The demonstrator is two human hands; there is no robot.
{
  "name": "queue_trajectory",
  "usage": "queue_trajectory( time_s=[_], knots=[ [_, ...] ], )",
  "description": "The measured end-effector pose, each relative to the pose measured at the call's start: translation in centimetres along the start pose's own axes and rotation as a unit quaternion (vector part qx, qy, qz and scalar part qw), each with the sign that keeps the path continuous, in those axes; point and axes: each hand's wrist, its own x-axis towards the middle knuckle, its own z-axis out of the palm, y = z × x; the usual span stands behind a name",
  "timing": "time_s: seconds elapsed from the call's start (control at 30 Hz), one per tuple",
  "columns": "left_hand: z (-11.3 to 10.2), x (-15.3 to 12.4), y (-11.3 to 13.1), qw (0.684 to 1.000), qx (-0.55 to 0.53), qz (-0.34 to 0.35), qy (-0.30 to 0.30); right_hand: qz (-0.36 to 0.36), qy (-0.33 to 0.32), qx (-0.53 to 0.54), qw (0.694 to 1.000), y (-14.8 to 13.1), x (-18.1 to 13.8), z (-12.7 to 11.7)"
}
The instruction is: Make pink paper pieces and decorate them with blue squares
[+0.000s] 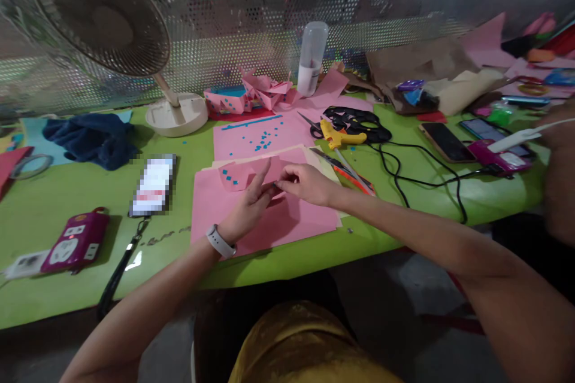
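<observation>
Both my hands meet over a stack of pink paper sheets [215,209] on the green table [58,191]. My left hand [249,206], with a white watch on the wrist, and my right hand [305,182] pinch a small folded pink paper piece [245,172] that carries tiny blue squares. The fingertips of both hands touch at the piece's right end. Another pink sheet [242,140] strewn with several blue squares lies just behind it.
A white desk fan [103,18] stands at the back left beside a blue cloth [92,137]. A phone [153,185] and a purple power strip [76,242] lie left. Scissors [309,122], a yellow glue gun [336,137], black cables, phones and a bottle [311,57] crowd the right.
</observation>
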Motion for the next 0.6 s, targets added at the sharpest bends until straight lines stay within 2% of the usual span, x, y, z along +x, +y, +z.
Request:
queue_trajectory(
  time_s=[0.17, 0.37, 0.5, 0.6],
  knots=[
    [-0.4, 0.1, -0.2, 0.999, -0.040, -0.018, -0.013, 0.014, 0.001, 0.013, 1.000, 0.2, 0.2, -0.4],
    [-0.5, 0.0, 0.0, 0.997, -0.073, -0.032, 0.019, 0.022, 0.002, 0.022, 1.000, 1.1, 0.2, -1.3],
    [-0.4, -1.0, 1.3, 0.992, -0.067, -0.076, 0.079, 0.037, 0.037, -0.090, 0.995, 2.5, 1.9, -3.0],
    [-0.5, -1.9, 2.3, 0.980, -0.077, -0.143, 0.116, 0.063, 0.042, -0.219, 0.973, 3.5, 3.3, -4.1]
  ],
)
